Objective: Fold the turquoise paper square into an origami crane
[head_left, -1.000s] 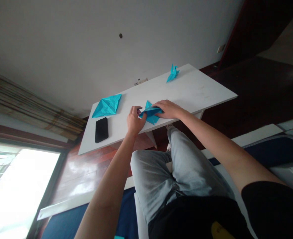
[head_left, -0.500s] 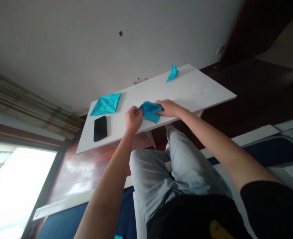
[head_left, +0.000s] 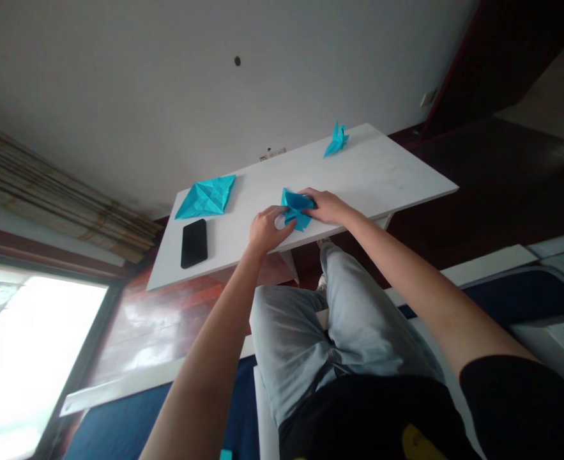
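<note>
A partly folded sheet of blue origami paper (head_left: 299,202) is at the near edge of the white table, with raised flaps. My right hand (head_left: 327,206) grips its right side, thumb at the front and fingers behind. At the left side, my left hand (head_left: 268,229) has its thumb and forefinger curved apart, both tips at the paper with a gap between them. A finished blue paper crane (head_left: 336,140) stands at the far right of the table. To the left lies another blue sheet (head_left: 205,197), opened out and marked with creases.
A black phone (head_left: 194,243) lies on the left part of the white table (head_left: 396,169). Behind the table is a pale wall (head_left: 167,96). My legs (head_left: 291,338) are below the near edge, and a curtain (head_left: 61,198) hangs at left.
My left hand has gone from a closed pinch on the paper's left edge to a wider thumb-and-finger spread. The paper now looks narrower, with a flap folded up; my right hand stays on it.
</note>
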`<state>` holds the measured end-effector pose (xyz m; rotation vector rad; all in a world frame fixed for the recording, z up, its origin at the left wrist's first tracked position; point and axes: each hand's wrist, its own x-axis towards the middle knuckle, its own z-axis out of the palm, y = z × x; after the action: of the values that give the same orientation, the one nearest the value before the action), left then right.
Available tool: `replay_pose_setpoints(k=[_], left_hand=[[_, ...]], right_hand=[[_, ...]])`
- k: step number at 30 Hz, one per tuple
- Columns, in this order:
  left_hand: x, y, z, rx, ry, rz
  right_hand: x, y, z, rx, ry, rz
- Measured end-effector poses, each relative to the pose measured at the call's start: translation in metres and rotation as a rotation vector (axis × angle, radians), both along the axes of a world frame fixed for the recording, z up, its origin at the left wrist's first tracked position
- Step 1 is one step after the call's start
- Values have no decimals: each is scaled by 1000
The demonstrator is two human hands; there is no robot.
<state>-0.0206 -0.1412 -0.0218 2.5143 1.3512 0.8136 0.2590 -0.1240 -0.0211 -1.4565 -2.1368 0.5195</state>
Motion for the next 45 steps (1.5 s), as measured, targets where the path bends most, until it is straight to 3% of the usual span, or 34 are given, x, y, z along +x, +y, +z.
replay_pose_setpoints(k=[7, 15, 22, 25, 34, 40, 45], left_hand=[[8, -1, 5, 4, 139, 137], [8, -2, 10, 21, 144, 354], [5, 2, 9, -65, 136, 97], [2, 5, 7, -96, 152, 56], [4, 6, 4, -117, 106, 79], [0, 13, 4, -209, -173, 112], [4, 18, -1, -267, -272, 206]], right_hand=[[-5, 3, -3, 104, -211, -88], [-2, 2, -8, 153, -168, 66], [-6, 2, -6, 105, -189, 52], [-10, 0, 0, 95, -226, 37], [-7, -4, 7, 73, -196, 56], [-6, -6, -2, 102, -177, 112], [-6, -9, -2, 127, -157, 166]])
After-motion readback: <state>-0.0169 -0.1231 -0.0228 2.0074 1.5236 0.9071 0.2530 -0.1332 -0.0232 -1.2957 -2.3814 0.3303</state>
